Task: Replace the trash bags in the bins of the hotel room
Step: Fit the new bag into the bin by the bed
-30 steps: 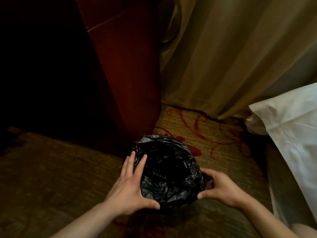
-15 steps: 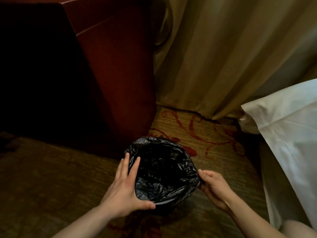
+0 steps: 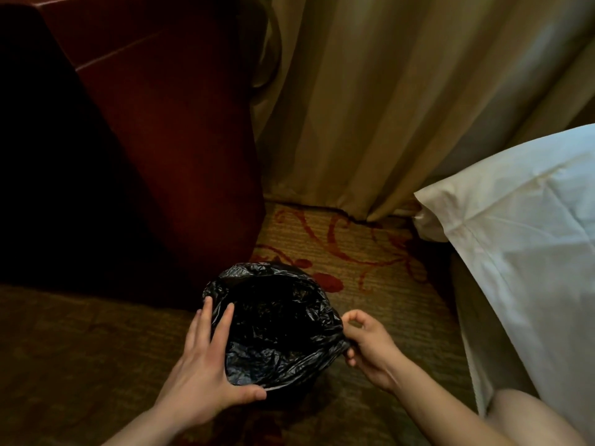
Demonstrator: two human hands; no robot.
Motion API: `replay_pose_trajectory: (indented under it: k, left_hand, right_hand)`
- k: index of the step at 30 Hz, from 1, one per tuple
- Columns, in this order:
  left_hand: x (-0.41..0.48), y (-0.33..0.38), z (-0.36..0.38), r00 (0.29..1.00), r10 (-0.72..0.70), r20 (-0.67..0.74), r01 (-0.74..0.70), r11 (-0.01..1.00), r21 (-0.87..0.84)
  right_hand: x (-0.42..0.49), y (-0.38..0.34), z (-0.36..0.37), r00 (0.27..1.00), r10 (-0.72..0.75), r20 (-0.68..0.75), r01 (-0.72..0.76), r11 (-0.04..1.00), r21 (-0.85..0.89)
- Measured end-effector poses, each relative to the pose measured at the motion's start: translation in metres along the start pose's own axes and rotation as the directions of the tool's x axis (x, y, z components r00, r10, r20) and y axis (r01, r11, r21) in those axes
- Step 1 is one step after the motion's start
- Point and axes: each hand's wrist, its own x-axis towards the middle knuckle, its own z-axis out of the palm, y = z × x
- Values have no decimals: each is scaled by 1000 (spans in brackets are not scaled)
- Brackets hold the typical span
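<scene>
One bin on the carpet [image 3: 370,252] already wears its black trash bag [image 3: 273,333]; left hand [image 3: 206,371] lies open-fingered on the near-left rim, right hand [image 3: 367,349] pinches the right edge. Tightening remains.

No readable text, label, brand, number or sign is showing anywhere in the view.
</scene>
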Motion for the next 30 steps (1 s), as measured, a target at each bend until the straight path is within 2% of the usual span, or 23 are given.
replay_pose_trajectory:
  k: [4,7,10,13,15,18,23,30]
  left_hand:
    - [0,1,-2,1000,-3,19,3,1000,8]
    - [1,3,-2,999,-15,34,15,1000,11]
    - [2,2,-3,999,-16,43,15,1000,10]
    - [2,1,-3,998,-16,53,15,1000,9]
    - [2,2,-2,998,-20,57,20,1000,10]
    - [2,2,-2,998,-26,55,25,1000,11]
    - [4,1,-1,998,-29,47,29,1000,1]
    - [11,-1,2,997,-40,66,38,999,40]
  right_hand:
    - [-6,-8,-6,997,39,60,-47,988,145]
    - [-12,-16,-20,982,-2,187,-40,975,219]
    - [-16,-24,-31,958,-61,281,26,992,126]
    - [-15,-25,-27,975,-156,160,173,980,-98]
    - [-13,-22,-21,960,-264,94,278,940,-199]
    - [-10,-19,-13,931,-364,40,364,909,-203]
    - [-5,-8,3,967,-247,-71,251,966,60]
    - [5,-12,11,992,-116,-52,109,987,-120]
